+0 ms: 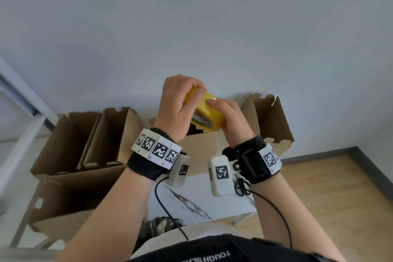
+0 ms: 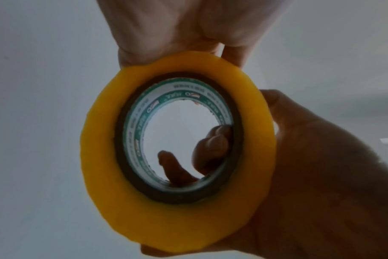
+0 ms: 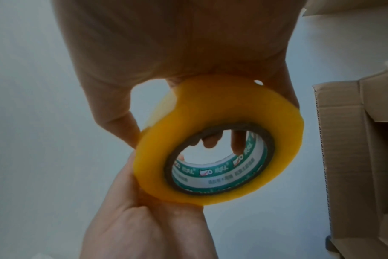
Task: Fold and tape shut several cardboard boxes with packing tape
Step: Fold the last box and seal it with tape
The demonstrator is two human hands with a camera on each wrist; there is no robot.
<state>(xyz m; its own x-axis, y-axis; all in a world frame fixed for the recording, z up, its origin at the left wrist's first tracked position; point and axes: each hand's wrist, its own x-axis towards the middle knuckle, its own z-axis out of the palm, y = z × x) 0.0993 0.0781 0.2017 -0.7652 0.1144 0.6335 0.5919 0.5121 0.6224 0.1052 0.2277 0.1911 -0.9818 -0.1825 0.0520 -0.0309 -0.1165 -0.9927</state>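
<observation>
Both hands hold a yellow roll of packing tape (image 1: 207, 112) with a green-and-white printed core up in front of the wall, above an open brown cardboard box (image 1: 200, 147) on the white table (image 1: 212, 204). The left hand (image 1: 176, 106) clasps the roll's outer band, thumb on top; the right hand (image 1: 230, 119) grips its other side. Black scissors (image 1: 242, 186) lie at the table's right edge.

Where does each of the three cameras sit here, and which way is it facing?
Head: on the head, facing down-forward; both hands, wristbands, tape roll, open boxes.
Left wrist: on the left wrist, along the hand into the roll's core; both hands' fingers.
Right wrist: likewise, roll, box.
All share the roll.
</observation>
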